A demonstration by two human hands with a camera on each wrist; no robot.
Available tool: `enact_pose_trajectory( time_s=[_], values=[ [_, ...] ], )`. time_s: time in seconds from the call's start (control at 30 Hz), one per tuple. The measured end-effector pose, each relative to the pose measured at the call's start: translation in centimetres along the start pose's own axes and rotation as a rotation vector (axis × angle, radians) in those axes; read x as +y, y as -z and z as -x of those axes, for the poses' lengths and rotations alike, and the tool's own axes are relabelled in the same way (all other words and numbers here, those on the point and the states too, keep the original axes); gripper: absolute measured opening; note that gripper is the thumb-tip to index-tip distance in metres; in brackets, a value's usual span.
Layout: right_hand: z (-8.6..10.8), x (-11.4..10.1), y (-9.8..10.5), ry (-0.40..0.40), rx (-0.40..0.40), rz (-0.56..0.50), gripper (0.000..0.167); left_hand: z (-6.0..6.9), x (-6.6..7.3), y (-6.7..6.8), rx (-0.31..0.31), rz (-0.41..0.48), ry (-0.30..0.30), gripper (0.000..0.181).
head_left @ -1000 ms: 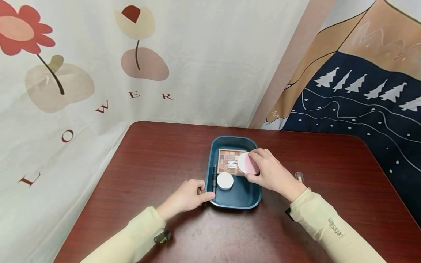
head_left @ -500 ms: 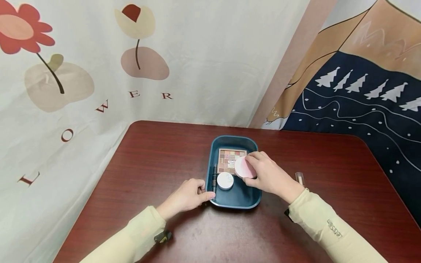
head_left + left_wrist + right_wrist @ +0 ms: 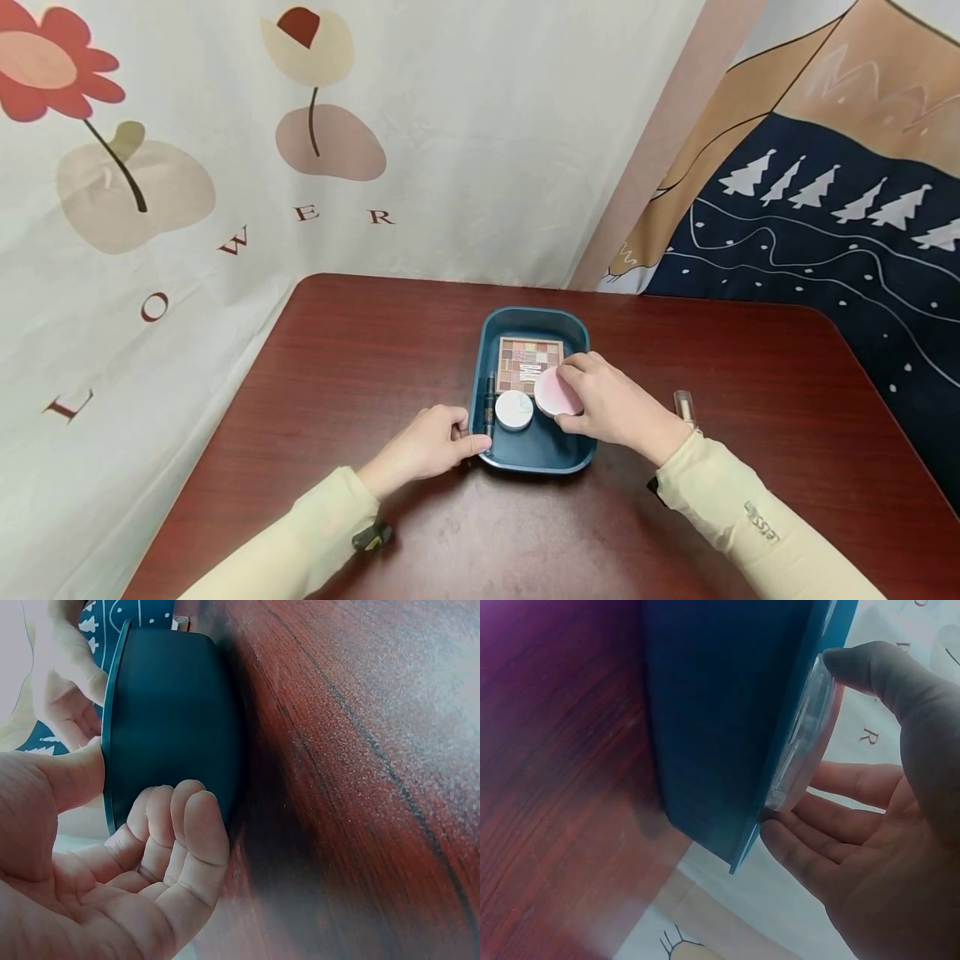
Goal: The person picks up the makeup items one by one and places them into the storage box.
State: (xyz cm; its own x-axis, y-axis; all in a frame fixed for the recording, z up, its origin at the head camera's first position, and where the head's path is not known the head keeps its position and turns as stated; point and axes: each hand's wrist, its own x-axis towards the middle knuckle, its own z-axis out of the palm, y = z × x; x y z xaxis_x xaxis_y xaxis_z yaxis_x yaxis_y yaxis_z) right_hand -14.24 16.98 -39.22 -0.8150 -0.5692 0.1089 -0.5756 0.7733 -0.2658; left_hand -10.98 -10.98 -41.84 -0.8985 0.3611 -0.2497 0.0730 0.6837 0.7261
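Observation:
My right hand (image 3: pixel 618 407) pinches a round pink powder compact (image 3: pixel 553 393) between thumb and fingers. In the right wrist view, the compact's clear underside (image 3: pixel 804 739) shows just above the rim of the blue tray (image 3: pixel 720 735). My left hand (image 3: pixel 423 443) holds the tray (image 3: pixel 551 458) at its near left side, the thumb over the rim and the curled fingers against the outer wall (image 3: pixel 172 705). Inside the tray lie an eyeshadow palette (image 3: pixel 516 360), partly covered by the compact, a white round case (image 3: pixel 514 411) and a slim black cosmetic pen (image 3: pixel 490 404) along the left wall.
A small clear-capped tube (image 3: pixel 683 404) lies on the dark red table (image 3: pixel 360 350), just beyond my right wrist. Printed cloth (image 3: pixel 465 167) hangs behind the table's far edge and along its left side.
My right hand has moved the pink compact a little left and toward me, uncovering more of the palette. The left hand has stayed on the tray.

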Motion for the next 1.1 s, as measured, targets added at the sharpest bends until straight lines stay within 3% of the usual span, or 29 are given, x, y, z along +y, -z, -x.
enact_pose_trajectory(
  time_s=[0.27,0.7,1.1],
  values=[
    [0.06,-0.22,-0.06,0.018,-0.012,0.027,0.054,-0.12,-0.04,0.04,-0.002,-0.002,-0.004,0.04],
    [-0.06,-0.5,-0.54,-0.008,-0.107,0.032,0.056,0.02,0.0,0.02,0.006,0.004,-0.016,0.038],
    [-0.23,-0.64,-0.78,0.003,-0.118,0.058,0.056,-0.08,0.06,0.15,-0.008,0.0,-0.009,0.039]
  ],
)
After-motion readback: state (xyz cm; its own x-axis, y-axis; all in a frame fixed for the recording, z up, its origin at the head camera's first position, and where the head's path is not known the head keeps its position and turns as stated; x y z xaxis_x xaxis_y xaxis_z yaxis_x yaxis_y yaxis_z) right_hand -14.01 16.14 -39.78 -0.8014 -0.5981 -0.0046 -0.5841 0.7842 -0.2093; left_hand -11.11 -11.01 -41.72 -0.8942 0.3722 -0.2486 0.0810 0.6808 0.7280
